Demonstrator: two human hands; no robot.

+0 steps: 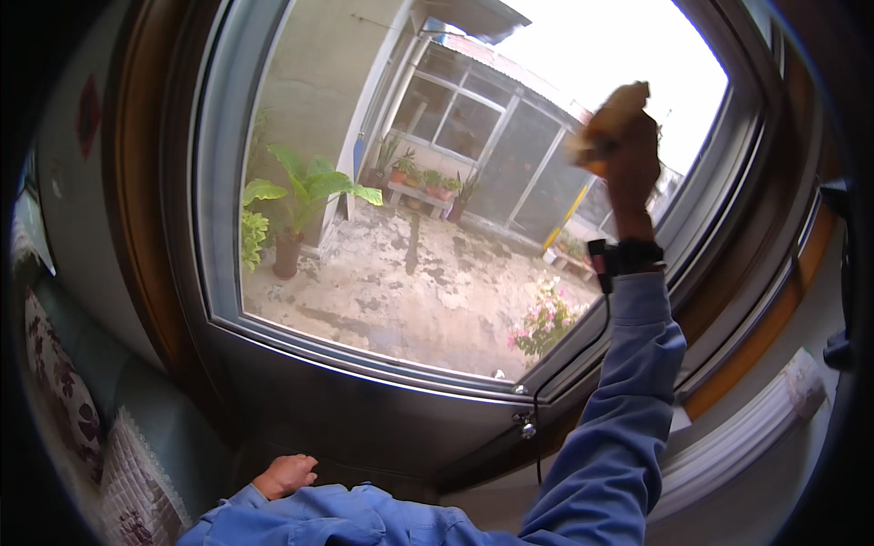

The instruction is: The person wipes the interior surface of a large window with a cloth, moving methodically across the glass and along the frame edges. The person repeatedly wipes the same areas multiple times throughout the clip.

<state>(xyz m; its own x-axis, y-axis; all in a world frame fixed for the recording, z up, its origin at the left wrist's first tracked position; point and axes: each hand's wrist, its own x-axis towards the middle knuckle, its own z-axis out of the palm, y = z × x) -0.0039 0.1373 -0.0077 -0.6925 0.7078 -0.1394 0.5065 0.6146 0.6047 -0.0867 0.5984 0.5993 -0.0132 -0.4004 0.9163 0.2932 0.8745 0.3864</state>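
Observation:
My right hand (pixel 631 164) is raised at the upper right of the window pane (pixel 410 286), its fingers closed on a yellowish cloth (pixel 608 126) that is blurred and lies over the glass. A dark strap with a small device and a black cable (pixel 573 355) is on that wrist. Low in front of me, my left hand (pixel 287 474) is held near my body, its fingers curled, with no object seen in it. Whether that hand touches the dark panel (pixel 341 409) below the pane cannot be told.
A door knob (pixel 528 430) sits below the frame's lower right corner. Quilted cushions (pixel 140 478) lie on a seat at the left. A white ribbed radiator or pipe cover (pixel 730 443) runs along the right wall. Beyond the glass are potted plants (pixel 288 252) and a paved courtyard.

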